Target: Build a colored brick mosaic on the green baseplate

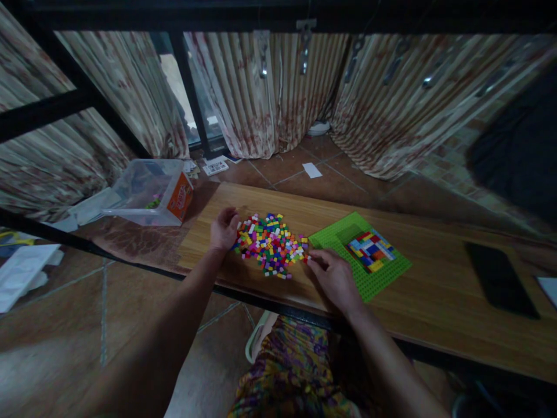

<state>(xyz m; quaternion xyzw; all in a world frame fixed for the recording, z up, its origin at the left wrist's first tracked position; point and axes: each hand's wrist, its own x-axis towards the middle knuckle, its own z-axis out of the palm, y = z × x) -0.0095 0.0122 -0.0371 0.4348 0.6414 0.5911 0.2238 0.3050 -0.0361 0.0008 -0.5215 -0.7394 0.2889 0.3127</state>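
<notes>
A pile of small coloured bricks (270,242) lies on the wooden table (435,290). My left hand (223,228) rests at the pile's left edge, fingers curled against the bricks. At the pile's right edge my right hand (333,277) has its fingertips pinched around a small red brick. Just right of that hand lies a green baseplate (335,235) carrying a patch of red, blue, yellow and white bricks (370,251).
A clear plastic box (150,191) with an orange label stands at the table's left end. A dark phone (498,278) lies at the right. Papers lie on the tiled floor, with patterned curtains behind. A dark frame bar runs along the table's near edge.
</notes>
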